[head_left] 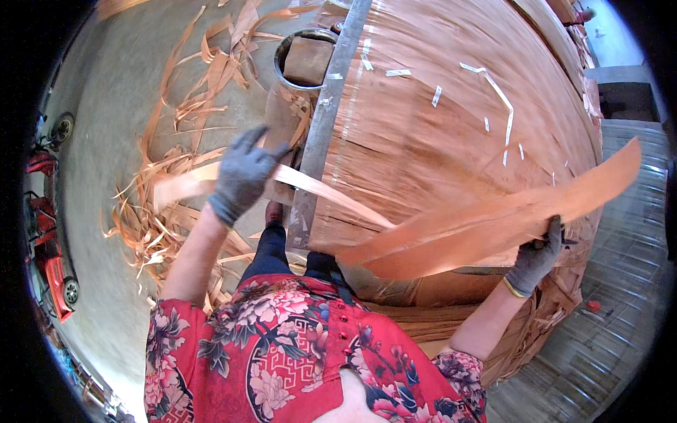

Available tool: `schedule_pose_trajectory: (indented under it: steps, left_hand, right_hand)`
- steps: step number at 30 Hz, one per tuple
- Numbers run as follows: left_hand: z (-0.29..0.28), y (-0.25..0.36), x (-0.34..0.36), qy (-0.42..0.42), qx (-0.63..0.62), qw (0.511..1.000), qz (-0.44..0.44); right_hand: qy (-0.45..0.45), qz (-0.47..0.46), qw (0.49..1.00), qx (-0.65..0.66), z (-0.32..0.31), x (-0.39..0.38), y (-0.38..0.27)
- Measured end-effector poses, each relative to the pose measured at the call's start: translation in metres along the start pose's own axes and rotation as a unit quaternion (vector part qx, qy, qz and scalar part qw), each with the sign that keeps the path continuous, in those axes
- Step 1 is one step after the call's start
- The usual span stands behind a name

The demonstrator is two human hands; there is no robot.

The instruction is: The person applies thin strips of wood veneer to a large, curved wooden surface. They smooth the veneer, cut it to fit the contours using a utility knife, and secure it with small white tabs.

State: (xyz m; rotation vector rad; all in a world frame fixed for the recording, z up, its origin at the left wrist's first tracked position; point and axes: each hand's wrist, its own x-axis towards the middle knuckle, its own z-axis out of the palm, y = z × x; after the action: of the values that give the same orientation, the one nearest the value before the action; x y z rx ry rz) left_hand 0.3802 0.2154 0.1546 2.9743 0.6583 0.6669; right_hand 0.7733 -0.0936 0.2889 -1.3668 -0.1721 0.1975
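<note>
Head view: brown sheet point(486, 229), long axis lower-left to upper-right

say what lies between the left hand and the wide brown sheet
In the head view, a pale strip, crossing a grey metal bar, spans from the left hand to the brown sheet.

Gry flr point(102, 183) spans L side, red wheeled vehicle point(52, 273) nr edge, bright light point(611, 39) upper R

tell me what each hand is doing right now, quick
Left hand: blurred, fingers spread; can't tell if it grips the pale strip.
Right hand: closed, holding the wide brown sheet.
</note>
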Motion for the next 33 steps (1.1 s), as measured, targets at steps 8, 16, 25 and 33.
schedule_pose_trajectory:
  steps: [8,16,25,33]
  left_hand:
    - [-0.069,-0.131,-0.136,-0.126,0.152,0.851,-0.487]
    - [-0.086,-0.116,-0.183,-0.248,0.355,0.775,-0.46]
    - [-0.02,0.087,-0.138,-0.051,0.018,0.892,-0.45]
    - [0.016,0.211,-0.123,0.061,-0.042,0.959,-0.275]
  right_hand:
    - [0.09,-0.059,0.99,-0.092,-0.076,0.02,-0.036]
    - [0.031,-0.385,0.813,-0.435,-0.045,0.013,-0.142]
    - [-0.413,-0.437,0.623,-0.5,0.022,-0.06,0.106]
    - [-0.503,-0.328,0.616,-0.51,0.003,-0.078,0.144]
